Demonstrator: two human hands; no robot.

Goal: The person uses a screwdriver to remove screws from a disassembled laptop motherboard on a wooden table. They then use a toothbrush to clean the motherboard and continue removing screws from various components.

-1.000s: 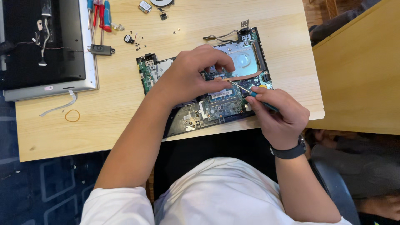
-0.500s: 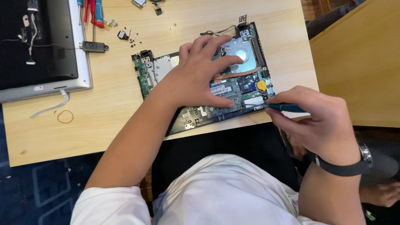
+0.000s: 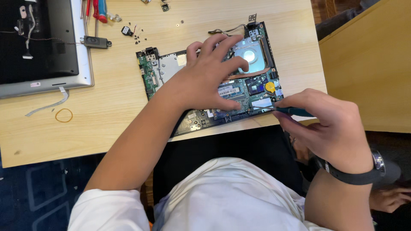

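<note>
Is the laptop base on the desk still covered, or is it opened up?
Opened up: the laptop base lies cover-off, circuit board, fan and copper heat pipe bare. The left hand presses on it.

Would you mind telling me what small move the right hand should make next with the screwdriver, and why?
Probably seat the tip squarely before turning. The right hand holds the screwdriver almost flat, its tip at the board's right front corner by the table edge, while the left hand presses the board flat. Whether the tip sits in a screw cannot be told.
</note>
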